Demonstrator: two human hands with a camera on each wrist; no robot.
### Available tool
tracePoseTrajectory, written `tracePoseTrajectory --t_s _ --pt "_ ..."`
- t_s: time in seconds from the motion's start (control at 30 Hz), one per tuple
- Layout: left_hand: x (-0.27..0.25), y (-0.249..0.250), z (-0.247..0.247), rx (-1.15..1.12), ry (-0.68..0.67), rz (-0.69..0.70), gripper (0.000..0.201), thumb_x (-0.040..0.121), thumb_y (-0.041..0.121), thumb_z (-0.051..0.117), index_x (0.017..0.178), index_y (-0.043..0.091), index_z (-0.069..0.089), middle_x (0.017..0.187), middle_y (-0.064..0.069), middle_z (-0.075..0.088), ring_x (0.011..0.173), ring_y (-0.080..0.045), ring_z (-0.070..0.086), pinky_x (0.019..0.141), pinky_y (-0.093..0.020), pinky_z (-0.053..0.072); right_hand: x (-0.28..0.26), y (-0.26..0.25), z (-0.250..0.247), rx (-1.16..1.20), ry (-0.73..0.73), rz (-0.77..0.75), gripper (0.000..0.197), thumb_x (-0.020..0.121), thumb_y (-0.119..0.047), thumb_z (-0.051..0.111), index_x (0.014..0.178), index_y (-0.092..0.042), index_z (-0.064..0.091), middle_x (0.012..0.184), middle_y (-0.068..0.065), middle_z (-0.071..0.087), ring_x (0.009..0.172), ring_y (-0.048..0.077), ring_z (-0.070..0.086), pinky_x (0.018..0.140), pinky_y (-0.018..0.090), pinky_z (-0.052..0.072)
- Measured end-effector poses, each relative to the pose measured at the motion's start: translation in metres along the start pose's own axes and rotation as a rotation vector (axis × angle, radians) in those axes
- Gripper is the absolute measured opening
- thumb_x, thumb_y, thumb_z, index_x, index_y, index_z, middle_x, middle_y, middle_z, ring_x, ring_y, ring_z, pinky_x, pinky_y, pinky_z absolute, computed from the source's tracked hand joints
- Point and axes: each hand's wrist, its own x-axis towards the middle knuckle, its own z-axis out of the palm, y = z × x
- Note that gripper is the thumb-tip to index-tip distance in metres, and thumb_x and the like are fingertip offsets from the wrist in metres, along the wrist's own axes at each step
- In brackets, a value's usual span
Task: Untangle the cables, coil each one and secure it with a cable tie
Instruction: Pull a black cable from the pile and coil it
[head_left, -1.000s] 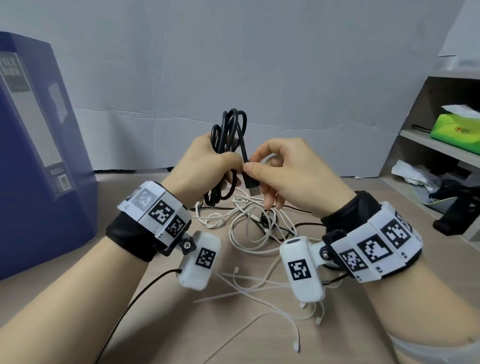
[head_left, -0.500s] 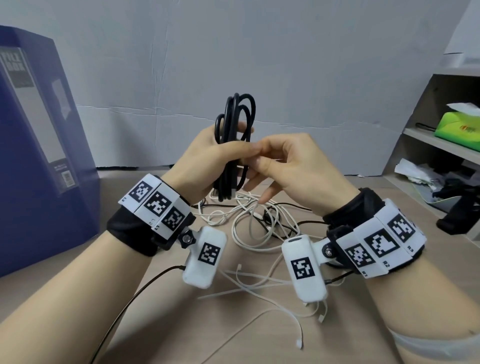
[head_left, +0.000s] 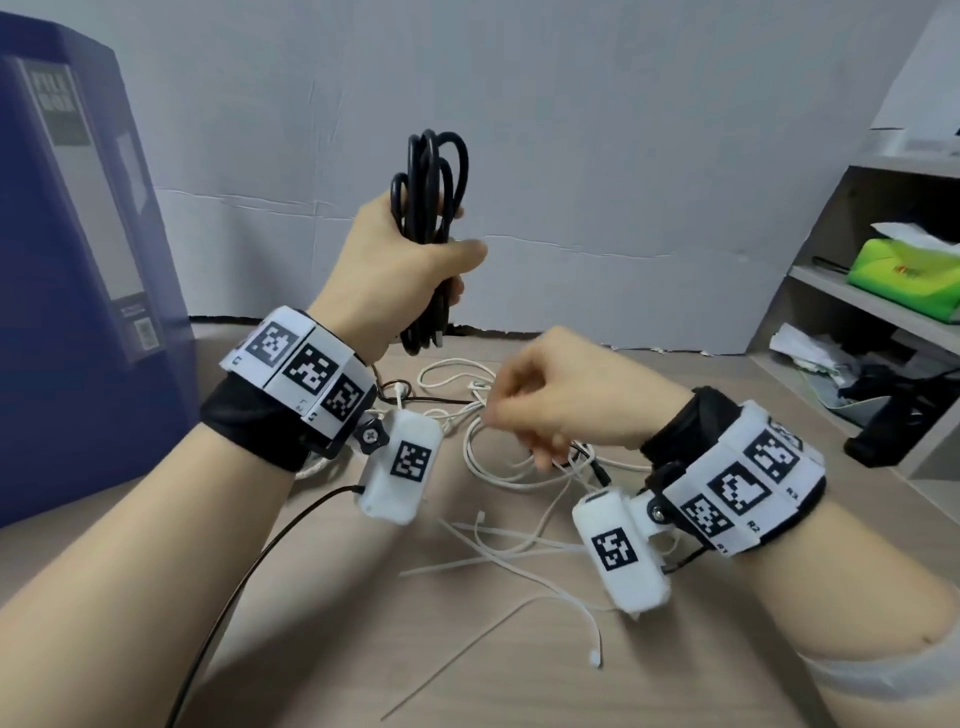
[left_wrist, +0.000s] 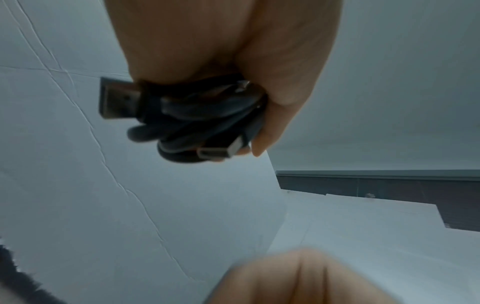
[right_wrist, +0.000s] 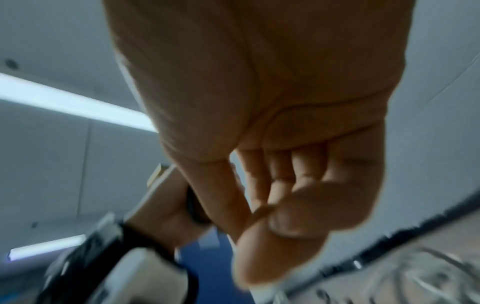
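Now midway through the first cable: coiling done, tying not yet. Clamped in the left hand, fingers and thumb wrapped round its middle, the black cable, bundled into a narrow upright coil and raised well above the table. Seen from the left wrist view, both plugs tucked at the lower end of the bundle, one plug sticking out beside the palm. Lower down and apart from the coil, the right hand, blurred, fingers loosely curled, seemingly holding nothing, hovering over the tangle of white cables lying on the table. Nearer the body, loose white cable ties scattered flat on the wood.

Next, probably: reach for one tie, pinch it near the head, bring it up to the coil, wrap it round the waist just beside the left fingers, thread the tail and pull snug. Worth gripping firmly with the left meanwhile, to stop the loops springing apart. Afterwards, on to the white tangle, not yet sorted or tied.
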Motion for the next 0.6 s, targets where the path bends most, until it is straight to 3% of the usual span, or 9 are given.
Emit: tracePoseTrajectory --t_s 0.1,0.3,0.47,0.6 --pt "-0.001 0.003 -0.001 0.040 0.015 0.041 0.028 0.085 0.008 0.074 0.108 0.004 0.060 0.058 -0.006 0.056 0.047 -0.016 0.053 0.051 -0.027 0.047 -0.003 0.009 0.006 -0.209 -0.130 0.128 0.021 0.090 -0.017 0.062 0.079 0.001 0.067 0.057 0.009 0.066 0.041 0.017 0.059 0.044 0.023 0.045" --pt "-0.007 0.010 -0.001 0.134 -0.037 0.109 0.014 0.085 0.014 0.075 0.091 0.010 0.063 0.051 -0.005 0.057 0.042 -0.015 0.055 0.045 -0.025 0.047 -0.007 0.028 0.010 -0.347 -0.196 0.346 0.032 0.090 -0.024 0.063 0.063 -0.008 0.062 0.047 0.002 0.061 0.038 0.016 0.056 0.043 0.020 0.043" --pt "-0.009 0.010 0.005 0.155 -0.046 0.127 0.010 0.088 0.013 0.071 0.084 0.011 0.062 0.048 -0.001 0.055 0.040 -0.015 0.052 0.045 -0.022 0.045 -0.006 0.038 0.025 -0.314 -0.207 0.430 0.027 0.088 -0.027 0.059 0.072 -0.005 0.063 0.062 0.013 0.072 0.050 0.027 0.067 0.061 0.035 0.058" --pt "-0.010 0.010 0.006 0.147 -0.035 0.141 0.009 0.089 0.013 0.070 0.088 0.009 0.063 0.050 -0.002 0.055 0.041 -0.013 0.052 0.045 -0.021 0.045 -0.003 0.043 0.031 -0.291 -0.192 0.464 0.023 0.086 -0.021 0.056 0.070 -0.006 0.062 0.058 0.009 0.068 0.049 0.027 0.064 0.059 0.032 0.055"
